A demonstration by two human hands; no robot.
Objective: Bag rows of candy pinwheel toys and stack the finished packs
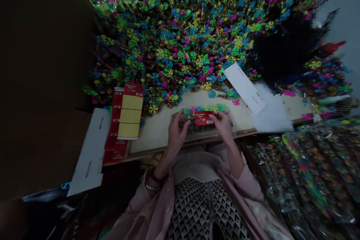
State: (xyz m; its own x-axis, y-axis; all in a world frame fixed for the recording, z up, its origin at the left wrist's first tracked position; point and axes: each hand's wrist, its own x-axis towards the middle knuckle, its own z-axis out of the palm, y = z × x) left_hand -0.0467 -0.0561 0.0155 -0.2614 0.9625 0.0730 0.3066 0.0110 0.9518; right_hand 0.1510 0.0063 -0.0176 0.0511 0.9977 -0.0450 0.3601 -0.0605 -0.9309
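Observation:
A clear plastic pack (191, 131) of colourful toy-topped candies lies at the front edge of the table. Over it is a red label (201, 118) printed "Chocolate bean", pinched at its right end by the thumb and fingers of my right hand (223, 124). My left hand (177, 130) is at the pack's left end, its thumb and fingers apart. Whether its fingertips touch the plastic is hard to see.
A big heap of candies with pinwheel toys (182, 37) covers the back. Red and yellow label sheets (129, 116) lie left, beside white card (91, 146). Another white card (244, 88) and thin white sheets (271, 110) lie right. Filled packs (312, 168) are stacked lower right.

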